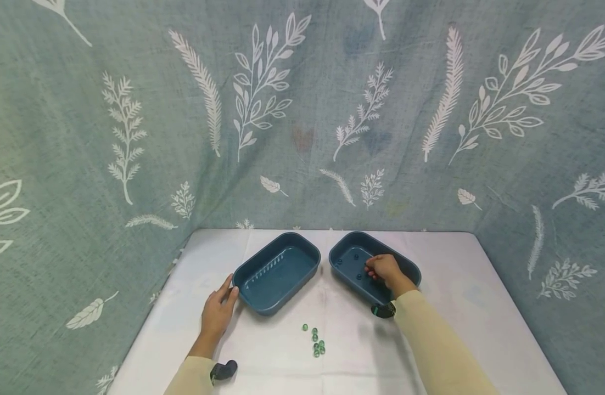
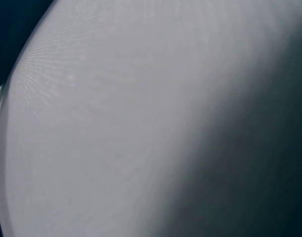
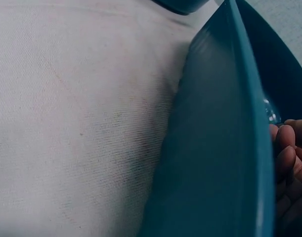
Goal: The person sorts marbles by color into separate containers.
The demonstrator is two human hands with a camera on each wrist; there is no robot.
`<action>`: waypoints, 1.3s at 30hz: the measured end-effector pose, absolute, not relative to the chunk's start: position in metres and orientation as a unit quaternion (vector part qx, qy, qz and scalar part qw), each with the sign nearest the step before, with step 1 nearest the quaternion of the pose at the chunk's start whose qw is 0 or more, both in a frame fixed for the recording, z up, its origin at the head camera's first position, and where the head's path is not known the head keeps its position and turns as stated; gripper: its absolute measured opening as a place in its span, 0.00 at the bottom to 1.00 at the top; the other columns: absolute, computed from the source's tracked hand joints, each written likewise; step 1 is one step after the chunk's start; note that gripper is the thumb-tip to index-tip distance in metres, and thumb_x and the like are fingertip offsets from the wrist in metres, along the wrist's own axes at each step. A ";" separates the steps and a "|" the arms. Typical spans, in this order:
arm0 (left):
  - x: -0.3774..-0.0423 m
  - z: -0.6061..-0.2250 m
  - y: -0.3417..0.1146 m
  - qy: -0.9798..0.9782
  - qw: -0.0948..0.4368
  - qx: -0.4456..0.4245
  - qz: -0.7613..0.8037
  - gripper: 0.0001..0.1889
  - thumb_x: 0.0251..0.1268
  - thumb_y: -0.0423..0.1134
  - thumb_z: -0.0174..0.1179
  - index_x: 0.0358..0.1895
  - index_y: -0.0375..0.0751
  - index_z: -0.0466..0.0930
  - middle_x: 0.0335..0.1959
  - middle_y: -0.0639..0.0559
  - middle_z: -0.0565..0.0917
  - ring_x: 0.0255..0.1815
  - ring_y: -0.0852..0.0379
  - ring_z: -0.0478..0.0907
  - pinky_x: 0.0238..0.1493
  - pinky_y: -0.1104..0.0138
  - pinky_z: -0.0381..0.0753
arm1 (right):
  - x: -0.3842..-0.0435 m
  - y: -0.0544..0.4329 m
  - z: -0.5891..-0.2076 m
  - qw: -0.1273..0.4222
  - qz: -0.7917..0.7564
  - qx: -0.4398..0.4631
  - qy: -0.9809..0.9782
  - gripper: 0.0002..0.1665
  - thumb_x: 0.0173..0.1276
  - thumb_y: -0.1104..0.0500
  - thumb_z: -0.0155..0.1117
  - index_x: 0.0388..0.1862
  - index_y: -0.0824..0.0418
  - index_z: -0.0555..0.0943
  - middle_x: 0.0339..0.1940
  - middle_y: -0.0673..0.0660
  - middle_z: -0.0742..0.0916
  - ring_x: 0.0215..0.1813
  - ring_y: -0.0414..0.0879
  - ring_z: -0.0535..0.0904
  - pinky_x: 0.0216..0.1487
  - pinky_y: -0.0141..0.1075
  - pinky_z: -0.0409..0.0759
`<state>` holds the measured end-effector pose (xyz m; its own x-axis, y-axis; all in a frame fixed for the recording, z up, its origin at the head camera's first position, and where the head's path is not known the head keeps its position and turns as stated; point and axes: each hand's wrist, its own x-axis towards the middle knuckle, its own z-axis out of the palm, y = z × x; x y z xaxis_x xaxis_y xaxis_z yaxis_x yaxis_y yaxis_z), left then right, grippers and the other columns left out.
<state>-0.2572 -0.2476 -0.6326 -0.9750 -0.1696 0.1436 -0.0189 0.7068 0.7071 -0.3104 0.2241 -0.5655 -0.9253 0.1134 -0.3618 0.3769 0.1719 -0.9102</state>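
In the head view, two dark blue trays stand on the white table. My left hand (image 1: 217, 314) rests against the near left end of the left tray (image 1: 250, 305), its fingers extended along the rim. My right hand (image 1: 386, 270) reaches into the right tray (image 1: 344, 281), fingers curled and fingertips together low inside. In the right wrist view, a clear glass marble (image 3: 271, 111) shows right at those fingertips, partly hidden by the tray wall; the fingers seem to pinch it. Several more marbles (image 1: 356, 257) lie in the right tray. The left wrist view shows mostly blurred table surface.
Several green glass marbles (image 1: 315, 338) lie loose on the white tablecloth (image 1: 283, 365), in front of the trays. Leaf-patterned cloth (image 1: 302, 164) hangs behind and at both sides of the table. A dark wrist strap (image 1: 223, 371) sits on the left wrist.
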 end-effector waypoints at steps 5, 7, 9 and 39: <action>-0.257 -0.631 -0.248 -0.917 0.091 0.054 -0.384 0.34 0.69 0.68 0.43 0.75 0.59 0.61 0.67 0.44 0.71 0.71 0.37 0.60 0.72 0.43 0.45 | -0.316 0.220 -0.572 0.112 -0.617 0.184 0.757 0.11 0.71 0.68 0.56 0.47 0.74 0.80 0.28 0.56 0.84 0.24 0.39 0.75 0.24 0.27 0.75; -0.257 -0.630 -0.247 -0.918 0.085 0.058 -0.383 0.35 0.69 0.69 0.43 0.75 0.59 0.60 0.68 0.45 0.71 0.72 0.37 0.59 0.72 0.43 0.45 | -0.317 0.219 -0.574 0.115 -0.616 0.188 0.756 0.11 0.71 0.68 0.57 0.47 0.74 0.80 0.27 0.56 0.83 0.23 0.40 0.75 0.24 0.27 0.75; -0.256 -0.628 -0.246 -0.919 0.081 0.060 -0.381 0.35 0.69 0.69 0.42 0.75 0.60 0.60 0.68 0.45 0.70 0.72 0.37 0.58 0.72 0.42 0.45 | -0.318 0.218 -0.574 0.117 -0.617 0.186 0.756 0.11 0.71 0.68 0.57 0.47 0.75 0.79 0.26 0.55 0.83 0.23 0.40 0.75 0.23 0.28 0.75; -0.255 -0.626 -0.245 -0.923 0.078 0.069 -0.370 0.33 0.71 0.66 0.43 0.75 0.59 0.60 0.67 0.45 0.71 0.72 0.35 0.58 0.70 0.40 0.50 | -0.315 0.220 -0.586 0.115 -0.634 0.183 0.743 0.06 0.70 0.70 0.57 0.41 0.74 0.78 0.25 0.55 0.83 0.20 0.38 0.75 0.20 0.26 0.74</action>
<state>-0.2551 -0.2449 -0.6260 -0.9783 -0.1852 0.0932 -0.0695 0.7165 0.6941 -0.3150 0.2204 -0.5859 -0.9065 0.1259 -0.4031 0.4179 0.1292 -0.8993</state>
